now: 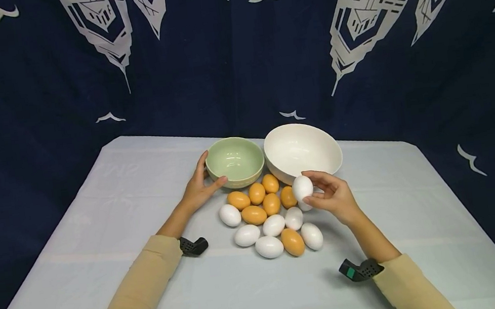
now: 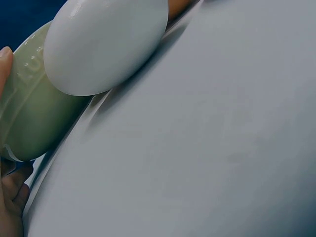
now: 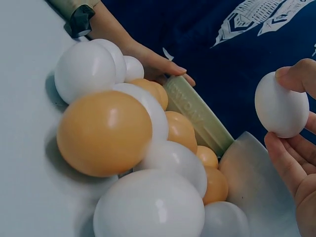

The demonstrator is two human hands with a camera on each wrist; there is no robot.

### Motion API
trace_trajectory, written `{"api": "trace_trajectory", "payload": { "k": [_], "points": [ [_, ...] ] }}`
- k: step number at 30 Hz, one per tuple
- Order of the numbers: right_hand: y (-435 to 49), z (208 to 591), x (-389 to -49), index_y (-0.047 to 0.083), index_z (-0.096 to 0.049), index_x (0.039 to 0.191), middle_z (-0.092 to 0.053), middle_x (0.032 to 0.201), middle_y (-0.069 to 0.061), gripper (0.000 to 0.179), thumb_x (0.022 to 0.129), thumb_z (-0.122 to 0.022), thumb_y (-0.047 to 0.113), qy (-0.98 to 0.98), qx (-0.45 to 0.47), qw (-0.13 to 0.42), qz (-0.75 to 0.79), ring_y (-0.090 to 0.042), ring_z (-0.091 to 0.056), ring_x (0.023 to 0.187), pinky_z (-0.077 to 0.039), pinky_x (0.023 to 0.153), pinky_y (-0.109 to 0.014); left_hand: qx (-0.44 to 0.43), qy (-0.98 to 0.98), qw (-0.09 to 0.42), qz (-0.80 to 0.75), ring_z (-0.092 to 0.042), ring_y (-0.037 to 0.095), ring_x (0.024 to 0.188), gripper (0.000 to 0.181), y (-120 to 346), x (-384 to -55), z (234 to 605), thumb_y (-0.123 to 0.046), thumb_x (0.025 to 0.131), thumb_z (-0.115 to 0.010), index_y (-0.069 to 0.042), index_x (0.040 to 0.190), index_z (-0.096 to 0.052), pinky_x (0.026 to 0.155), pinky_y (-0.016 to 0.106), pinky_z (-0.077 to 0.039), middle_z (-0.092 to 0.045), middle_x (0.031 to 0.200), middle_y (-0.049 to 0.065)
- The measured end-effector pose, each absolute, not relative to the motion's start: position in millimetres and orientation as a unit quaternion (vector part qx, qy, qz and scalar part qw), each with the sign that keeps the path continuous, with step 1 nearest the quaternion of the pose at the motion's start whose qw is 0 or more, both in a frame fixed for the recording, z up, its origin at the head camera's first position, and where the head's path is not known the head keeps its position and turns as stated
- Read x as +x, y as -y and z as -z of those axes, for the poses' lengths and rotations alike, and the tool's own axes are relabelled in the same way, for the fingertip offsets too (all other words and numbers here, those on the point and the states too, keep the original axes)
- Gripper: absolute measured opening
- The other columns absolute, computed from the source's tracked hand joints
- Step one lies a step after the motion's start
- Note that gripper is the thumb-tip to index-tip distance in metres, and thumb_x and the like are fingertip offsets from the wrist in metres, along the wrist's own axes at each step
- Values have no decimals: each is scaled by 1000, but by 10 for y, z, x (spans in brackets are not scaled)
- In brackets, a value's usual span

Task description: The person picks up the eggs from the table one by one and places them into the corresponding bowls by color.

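My left hand (image 1: 197,189) grips the light green bowl (image 1: 238,182) from the left, its thumb at the front rim and its fingers along the far left side. In the head view no egg shows inside this bowl. Between thumb and fingertips, my right hand (image 1: 338,199) pinches a white egg (image 1: 303,188), raised in front of the larger white bowl (image 1: 304,149). The right wrist view shows the same held egg (image 3: 281,104) upright, clear of the other eggs. Several brown eggs (image 1: 254,215) and white eggs (image 1: 247,235) lie grouped on the table before the bowls.
The two bowls stand side by side near the back edge of the table (image 1: 138,162), which has a white cover. Behind it hangs a dark blue cloth (image 1: 229,75) with white building prints. Each wrist wears a black camera mount (image 1: 361,269).
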State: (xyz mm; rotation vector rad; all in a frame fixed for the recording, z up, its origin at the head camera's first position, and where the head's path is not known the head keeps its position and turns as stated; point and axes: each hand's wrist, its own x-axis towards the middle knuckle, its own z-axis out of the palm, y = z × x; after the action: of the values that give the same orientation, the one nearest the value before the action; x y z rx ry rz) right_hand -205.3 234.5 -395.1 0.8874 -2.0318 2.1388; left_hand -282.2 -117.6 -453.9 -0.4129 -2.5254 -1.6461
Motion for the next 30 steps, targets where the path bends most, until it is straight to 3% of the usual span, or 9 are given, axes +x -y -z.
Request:
{"api": "trace_trajectory", "payload": {
  "k": [22, 30],
  "points": [
    [-2003, 3785, -2347, -20, -49, 125, -65, 110, -3, 57, 73, -72, -19, 657, 309, 5, -687, -14, -61, 100, -54, 85, -30, -127, 829, 40, 543, -43, 36, 131, 93, 1165, -2802, 4510, -35, 90, -71, -24, 158, -9, 111, 52, -26, -27, 156, 14],
    [-1829, 3750, -2476, -20, -48, 126, -64, 115, -1, 56, 74, -70, -19, 658, 301, -8, -690, -14, -61, 102, -54, 85, -29, -131, 827, 45, 545, -43, 36, 132, 94, 1177, -2816, 4532, -36, 89, -71, -24, 158, -8, 111, 51, -27, -26, 156, 14]
  ]
}}
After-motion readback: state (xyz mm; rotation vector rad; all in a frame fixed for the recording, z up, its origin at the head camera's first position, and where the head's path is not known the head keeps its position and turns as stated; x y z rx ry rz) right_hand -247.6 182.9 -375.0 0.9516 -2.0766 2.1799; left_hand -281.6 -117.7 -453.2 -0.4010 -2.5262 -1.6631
